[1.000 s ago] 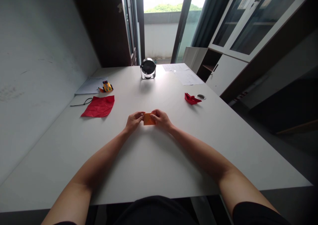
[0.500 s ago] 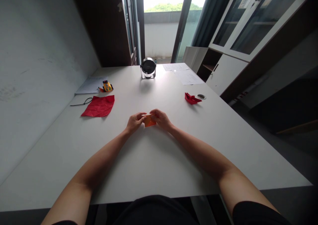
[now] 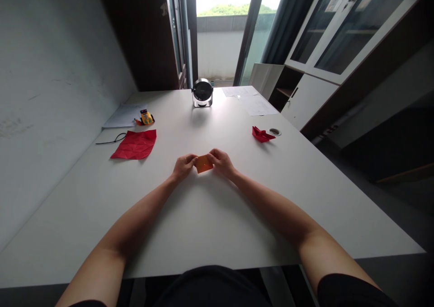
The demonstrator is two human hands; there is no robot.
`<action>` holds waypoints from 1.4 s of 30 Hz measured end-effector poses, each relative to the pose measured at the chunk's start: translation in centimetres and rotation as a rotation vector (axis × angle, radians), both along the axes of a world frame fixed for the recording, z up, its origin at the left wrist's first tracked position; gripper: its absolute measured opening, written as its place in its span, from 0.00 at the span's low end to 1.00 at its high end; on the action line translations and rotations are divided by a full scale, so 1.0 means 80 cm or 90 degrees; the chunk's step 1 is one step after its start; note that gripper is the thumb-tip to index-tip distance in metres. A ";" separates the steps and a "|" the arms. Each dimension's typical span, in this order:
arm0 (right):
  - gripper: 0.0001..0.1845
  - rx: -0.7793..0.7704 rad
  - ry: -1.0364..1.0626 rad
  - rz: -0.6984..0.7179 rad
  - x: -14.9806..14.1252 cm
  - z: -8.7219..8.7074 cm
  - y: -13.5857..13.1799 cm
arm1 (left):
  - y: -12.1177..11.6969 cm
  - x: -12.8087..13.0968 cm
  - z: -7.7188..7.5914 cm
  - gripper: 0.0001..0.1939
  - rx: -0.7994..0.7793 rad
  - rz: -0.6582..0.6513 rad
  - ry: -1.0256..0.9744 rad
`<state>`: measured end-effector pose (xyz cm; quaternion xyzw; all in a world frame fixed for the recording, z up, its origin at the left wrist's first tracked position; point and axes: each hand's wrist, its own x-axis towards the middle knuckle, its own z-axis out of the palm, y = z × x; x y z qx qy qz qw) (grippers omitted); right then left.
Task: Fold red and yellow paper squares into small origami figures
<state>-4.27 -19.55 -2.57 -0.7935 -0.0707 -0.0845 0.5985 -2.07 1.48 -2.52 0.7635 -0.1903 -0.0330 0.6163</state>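
Head view: the left hand (image 3: 184, 166) pinches the orange paper (image 3: 204, 165) by its left edge, the right hand (image 3: 222, 163) by its right. The paper is central, well inside the near edge of the table (image 3: 213, 230). A red sheet (image 3: 136, 145) lies toward the left edge, a red boat (image 3: 262, 135) toward the right. Markings on the far-right-corner white papers (image 3: 259, 105) are illegible.

Paper (image 3: 204, 164) between 2 hands (image 3: 184, 166) (image 3: 222, 162), sheet (image 3: 135, 145) left, boat (image 3: 262, 135) right

The orange paper (image 3: 204, 165) looks smooth, the red sheet (image 3: 136, 145) matt and wrinkled, the metal stand (image 3: 202, 106) shiny.
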 end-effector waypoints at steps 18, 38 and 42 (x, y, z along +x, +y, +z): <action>0.23 0.105 0.071 0.113 -0.006 0.012 0.005 | 0.001 -0.007 0.007 0.15 0.061 0.005 -0.061; 0.22 0.092 0.056 0.125 -0.002 0.006 0.003 | 0.004 0.008 -0.002 0.17 -0.130 0.029 0.014; 0.22 0.149 0.061 0.125 -0.002 0.008 0.003 | 0.002 0.009 -0.004 0.18 -0.145 0.038 0.037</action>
